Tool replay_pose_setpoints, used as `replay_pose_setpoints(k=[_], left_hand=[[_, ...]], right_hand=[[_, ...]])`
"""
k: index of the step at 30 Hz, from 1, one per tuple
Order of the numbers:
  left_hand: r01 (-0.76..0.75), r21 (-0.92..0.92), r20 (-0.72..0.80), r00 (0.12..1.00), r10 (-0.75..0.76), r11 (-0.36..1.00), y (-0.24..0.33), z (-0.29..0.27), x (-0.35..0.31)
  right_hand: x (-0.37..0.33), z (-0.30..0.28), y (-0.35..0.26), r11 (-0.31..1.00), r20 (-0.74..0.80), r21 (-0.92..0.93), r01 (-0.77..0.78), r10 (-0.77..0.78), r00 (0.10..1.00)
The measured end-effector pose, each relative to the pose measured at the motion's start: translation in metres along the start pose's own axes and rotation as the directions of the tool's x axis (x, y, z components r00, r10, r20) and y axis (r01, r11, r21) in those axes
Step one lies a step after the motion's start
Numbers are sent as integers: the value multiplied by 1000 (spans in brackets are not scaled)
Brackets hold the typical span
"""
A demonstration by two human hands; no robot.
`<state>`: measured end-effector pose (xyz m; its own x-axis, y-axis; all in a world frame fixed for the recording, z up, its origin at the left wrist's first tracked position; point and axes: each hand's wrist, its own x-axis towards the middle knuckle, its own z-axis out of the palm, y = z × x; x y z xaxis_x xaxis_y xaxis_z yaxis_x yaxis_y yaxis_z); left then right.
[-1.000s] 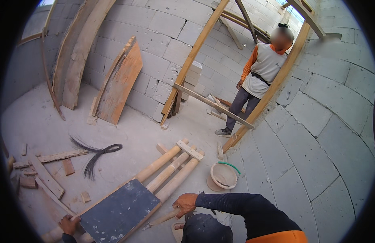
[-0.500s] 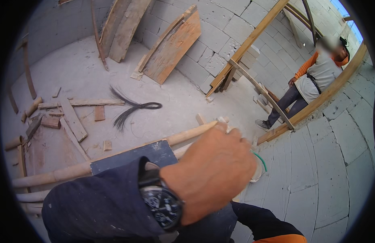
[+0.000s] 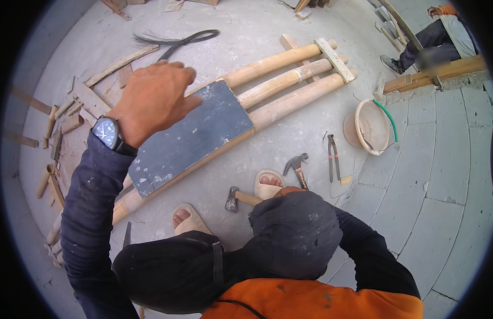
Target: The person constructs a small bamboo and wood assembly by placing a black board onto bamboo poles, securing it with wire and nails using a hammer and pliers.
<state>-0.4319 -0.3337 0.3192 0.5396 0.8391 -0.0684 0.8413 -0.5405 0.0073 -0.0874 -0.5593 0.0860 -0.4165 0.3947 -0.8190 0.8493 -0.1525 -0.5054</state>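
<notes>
My left hand (image 3: 153,98), wearing a watch (image 3: 106,131), is raised above a dark grey board (image 3: 196,135). Its thumb and fingers are apart with nothing between them. The board lies along several bamboo poles (image 3: 305,99), which a short wooden crosspiece (image 3: 334,60) spans at the far end. Beyond my right knee, only a small part of my right hand (image 3: 290,191) shows. It is closed on the wooden handle of a hatchet (image 3: 232,200), whose head points left, low between my feet. My knee hides most of the grip.
A claw hammer (image 3: 296,169) and pincers (image 3: 333,158) lie right of my feet, near a bucket (image 3: 354,129) with a green handle. Wood scraps (image 3: 72,123) litter the left floor. Tie wire (image 3: 190,40) lies beyond the board. Another person (image 3: 443,40) is at the far right.
My view has tilted down. My left hand has moved left, from near the poles' far end to over the board. The hatchet, hammer, pincers and my feet now show.
</notes>
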Motion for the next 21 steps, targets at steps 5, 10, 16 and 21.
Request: replay_pose_setpoints(k=[5, 10, 16, 21], left_hand=[[283, -139, 365, 905, -217, 949, -87, 99, -70], [421, -256, 377, 872, -311, 870, -115, 155, -120], [427, -280, 222, 900, -375, 860, -119, 150, -114], [412, -241, 228, 904, -362, 879, -106, 143, -104]], right_hand=[[0, 6, 77, 909, -483, 413, -50, 265, 835], [8, -38, 175, 789, -767, 608, -85, 612, 191], [48, -113, 229, 838, -826, 508, -200, 540, 164], [79, -139, 260, 755, -774, 500, -424, 609, 173]])
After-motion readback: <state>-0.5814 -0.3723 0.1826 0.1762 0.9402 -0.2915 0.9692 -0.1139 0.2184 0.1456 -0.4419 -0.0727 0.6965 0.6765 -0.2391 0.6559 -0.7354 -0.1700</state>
